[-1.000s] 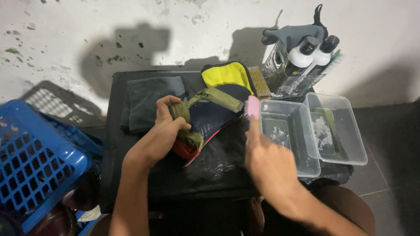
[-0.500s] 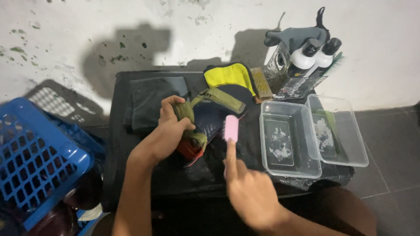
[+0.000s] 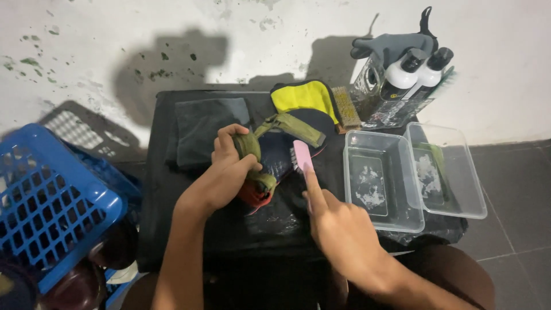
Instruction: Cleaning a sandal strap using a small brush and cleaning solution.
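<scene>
Olive-strapped sandal point(image 3: 261, 166) sits on the black table point(image 3: 172, 189), left of the clear tub point(image 3: 379, 183). Left hand point(image 3: 224, 172) fingers clamp its strap; right hand point(image 3: 338, 229) fingers hold what appears a pink brush point(image 3: 302, 155). Short strokes, firm grip advised.

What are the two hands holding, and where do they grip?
The left hand grips a sandal around its olive strap. The right hand holds a pink brush by its lower end, forefinger along it.
</scene>
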